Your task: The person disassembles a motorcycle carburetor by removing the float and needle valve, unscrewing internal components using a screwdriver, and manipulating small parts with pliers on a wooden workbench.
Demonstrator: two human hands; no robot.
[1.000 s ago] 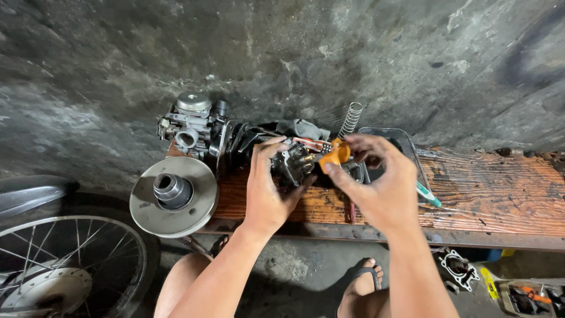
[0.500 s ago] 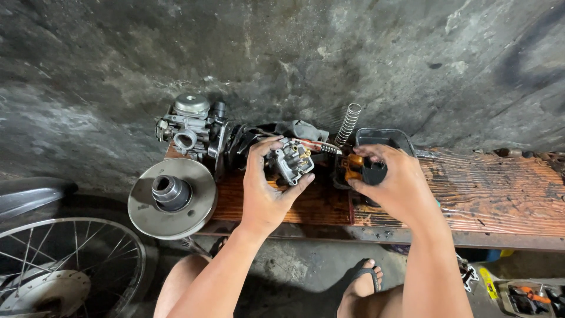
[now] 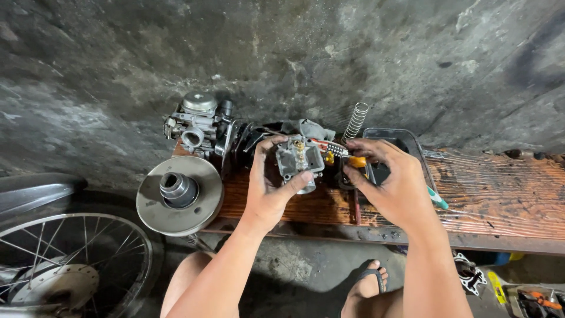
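My left hand (image 3: 269, 188) grips a small grey metal carburetor body (image 3: 299, 159) over a wooden bench (image 3: 506, 194), its open side facing up with brass parts showing inside. My right hand (image 3: 393, 182) holds an orange-handled tool (image 3: 356, 161) with its tip pointed toward the carburetor; the tip itself is partly hidden by my fingers. A second, larger carburetor (image 3: 197, 123) sits at the bench's left end.
A round metal pulley disc (image 3: 179, 194) lies at the bench's left corner. A coil spring (image 3: 355, 122) leans on the concrete wall beside a black tray (image 3: 406, 141). A spoked wheel (image 3: 70, 265) stands lower left. My sandalled foot (image 3: 368, 285) and scattered tools (image 3: 529, 297) are below.
My right hand moved left from the black tray back toward the carburetor, now holding the orange-handled tool at it. My left hand turned the carburetor slightly.
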